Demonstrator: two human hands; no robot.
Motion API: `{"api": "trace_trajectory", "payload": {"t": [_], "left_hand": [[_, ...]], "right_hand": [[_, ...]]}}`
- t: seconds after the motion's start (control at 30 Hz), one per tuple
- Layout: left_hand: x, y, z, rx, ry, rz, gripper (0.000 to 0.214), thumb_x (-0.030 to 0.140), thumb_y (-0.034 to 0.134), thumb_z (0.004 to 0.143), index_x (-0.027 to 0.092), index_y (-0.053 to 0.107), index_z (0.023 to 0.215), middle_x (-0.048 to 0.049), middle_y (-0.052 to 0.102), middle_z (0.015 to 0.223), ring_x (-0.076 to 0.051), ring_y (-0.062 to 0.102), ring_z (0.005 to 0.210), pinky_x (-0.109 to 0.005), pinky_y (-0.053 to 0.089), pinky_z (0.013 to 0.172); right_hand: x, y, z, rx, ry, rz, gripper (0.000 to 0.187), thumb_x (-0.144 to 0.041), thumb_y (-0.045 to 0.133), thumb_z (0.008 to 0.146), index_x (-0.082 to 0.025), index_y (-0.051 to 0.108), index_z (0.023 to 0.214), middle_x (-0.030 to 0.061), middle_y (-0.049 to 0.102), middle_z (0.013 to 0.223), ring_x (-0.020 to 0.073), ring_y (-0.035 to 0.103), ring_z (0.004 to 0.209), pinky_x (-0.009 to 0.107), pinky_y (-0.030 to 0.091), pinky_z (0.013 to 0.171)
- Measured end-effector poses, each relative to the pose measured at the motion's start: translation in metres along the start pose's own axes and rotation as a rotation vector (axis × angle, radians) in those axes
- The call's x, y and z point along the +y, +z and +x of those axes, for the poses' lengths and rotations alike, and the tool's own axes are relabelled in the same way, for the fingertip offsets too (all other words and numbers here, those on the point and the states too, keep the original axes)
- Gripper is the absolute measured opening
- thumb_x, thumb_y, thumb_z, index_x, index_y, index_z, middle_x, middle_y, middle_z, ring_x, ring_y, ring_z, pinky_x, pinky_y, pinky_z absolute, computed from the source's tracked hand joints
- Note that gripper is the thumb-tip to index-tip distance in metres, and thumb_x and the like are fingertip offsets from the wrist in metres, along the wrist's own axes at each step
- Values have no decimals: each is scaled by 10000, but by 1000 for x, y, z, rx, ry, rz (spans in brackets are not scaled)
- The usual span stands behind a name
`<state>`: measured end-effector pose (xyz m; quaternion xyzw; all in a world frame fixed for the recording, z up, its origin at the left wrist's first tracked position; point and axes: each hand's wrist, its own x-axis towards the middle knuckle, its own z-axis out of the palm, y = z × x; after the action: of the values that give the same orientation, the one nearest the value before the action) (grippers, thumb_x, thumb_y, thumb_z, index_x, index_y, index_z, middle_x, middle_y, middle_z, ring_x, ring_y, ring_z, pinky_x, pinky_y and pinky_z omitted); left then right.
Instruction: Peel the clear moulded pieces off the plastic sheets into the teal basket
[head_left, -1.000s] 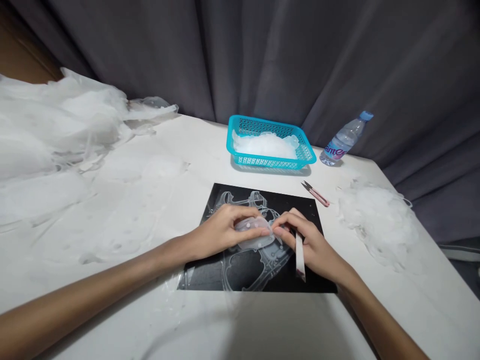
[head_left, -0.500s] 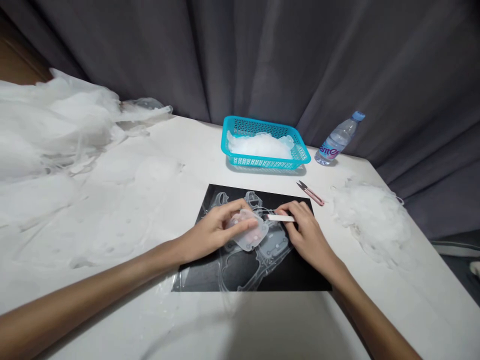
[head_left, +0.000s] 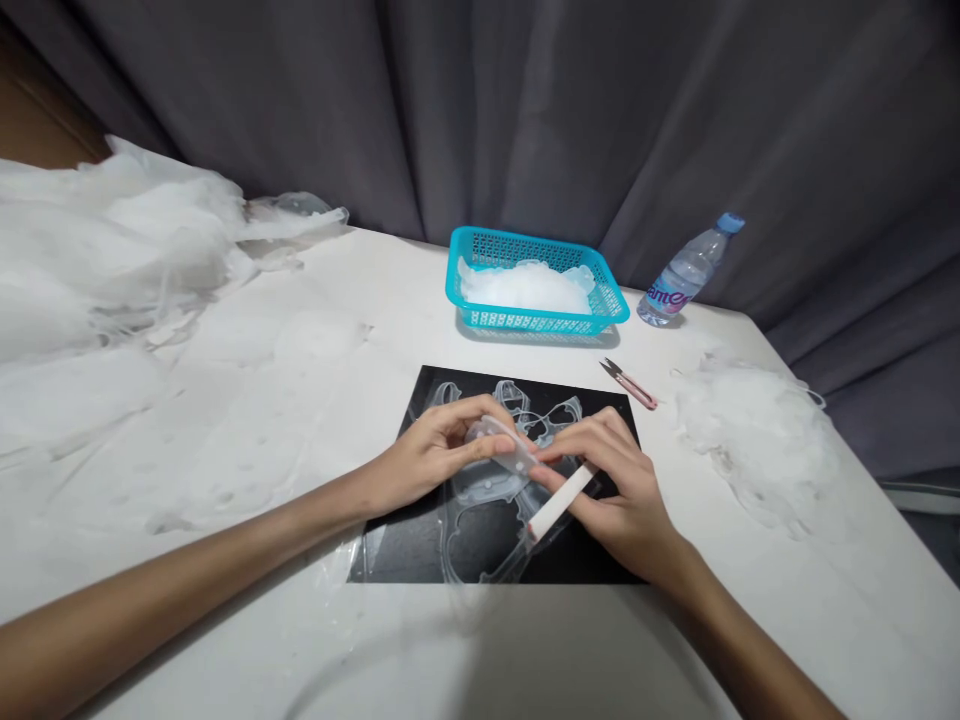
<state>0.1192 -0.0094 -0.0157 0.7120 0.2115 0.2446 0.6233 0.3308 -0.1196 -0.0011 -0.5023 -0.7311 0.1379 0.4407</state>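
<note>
My left hand (head_left: 457, 440) is closed on a small translucent plastic piece (head_left: 516, 458), thumb on top, holding it tilted above a black mat (head_left: 480, 545). The thumb and forefinger of my right hand (head_left: 611, 470) meet the piece's right edge. A flat white stick (head_left: 561, 503) with a reddish tip is tucked in that same hand, its tip pointing down toward me. Beneath both hands, clear plastic frames (head_left: 450, 545) with curved outlines lie on the mat, partly covered by my fingers.
Behind the mat stands a blue basket (head_left: 536, 322) holding translucent white pieces. Pink-handled thread snips (head_left: 630, 384) lie to its right, near a water bottle (head_left: 686, 275). Clear plastic is heaped at right (head_left: 757, 440), with a larger white pile (head_left: 127, 250) at left.
My right hand has come to the plastic piece's edge, and the white stick has swung from level to pointing down-left. The piece is now tilted more edge-on.
</note>
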Motion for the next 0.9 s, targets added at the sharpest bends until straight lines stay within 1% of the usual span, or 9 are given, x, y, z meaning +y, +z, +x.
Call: {"api": "trace_trajectory", "payload": {"t": [0.1, 0.23, 0.33, 0.5, 0.6, 0.67, 0.77, 0.83, 0.9], "left_hand": [[-3, -1, 1, -25, 10, -99, 144, 311, 655, 1021, 184, 718, 1047, -82, 784, 1125, -200, 743, 1066, -322, 582, 918], [-4, -1, 2, -35, 19, -120, 132, 290, 653, 1030, 205, 739, 1082, -71, 776, 1207, -191, 730, 1128, -296, 569, 953], [-4, -1, 3, -46, 27, -129, 125, 282, 654, 1030, 220, 750, 1081, -58, 774, 1225, -187, 717, 1167, -291, 554, 986], [-6, -2, 1, -50, 37, -135, 124, 276, 666, 1023, 237, 765, 1087, -51, 764, 1252, -206, 624, 1334, -325, 494, 1101], [-6, -2, 1, -55, 12, -152, 128, 284, 655, 1029, 227, 756, 1084, -53, 769, 1201, -191, 680, 1229, -321, 518, 1057], [-6, -2, 1, -49, -5, -163, 122, 293, 657, 1027, 213, 742, 1060, -42, 773, 1096, -165, 724, 1078, -286, 550, 960], [-6, -1, 1, -33, -30, -165, 117, 304, 672, 1016, 199, 722, 1032, -6, 737, 957, -114, 711, 888, -215, 538, 802], [-7, 0, 1, -27, -36, -167, 126, 314, 679, 1010, 195, 716, 1026, 8, 711, 928, -96, 683, 841, -197, 514, 761], [-8, 0, 0, -21, -42, -157, 144, 332, 686, 1004, 193, 714, 1022, 13, 693, 917, -94, 663, 831, -197, 498, 750]], "right_hand": [[0, -1, 0, 28, -97, -81, 93, -191, 748, 938, -232, 722, 1017, 46, 740, 899, 215, 600, 827, 381, 494, 760], [-3, 1, 0, 91, -217, -171, 110, -106, 728, 931, -194, 710, 994, 55, 735, 860, 199, 596, 798, 355, 505, 742], [-4, 2, -1, 104, -241, -214, 129, -96, 742, 915, -190, 697, 991, 58, 743, 853, 202, 606, 798, 352, 519, 740], [-3, 3, -2, 104, -246, -261, 168, -77, 728, 908, -200, 674, 1009, 57, 753, 867, 212, 617, 792, 355, 523, 733], [-3, 3, -3, 119, -229, -263, 189, -62, 710, 907, -202, 656, 1021, 54, 749, 868, 215, 611, 793, 357, 514, 731], [-3, 4, -4, 120, -195, -234, 187, -58, 695, 914, -198, 642, 1027, 53, 735, 863, 210, 598, 796, 351, 509, 723], [0, 6, -7, 85, -98, -174, 152, -81, 663, 945, -207, 630, 1023, 42, 710, 859, 197, 574, 781, 333, 498, 698], [2, 7, -7, 65, -37, -135, 133, -104, 648, 965, -216, 626, 1033, 36, 704, 881, 187, 574, 769, 323, 494, 687], [4, 8, -7, 59, -1, -101, 156, -123, 650, 973, -221, 627, 1091, 31, 705, 911, 180, 583, 774, 313, 492, 679]]}}
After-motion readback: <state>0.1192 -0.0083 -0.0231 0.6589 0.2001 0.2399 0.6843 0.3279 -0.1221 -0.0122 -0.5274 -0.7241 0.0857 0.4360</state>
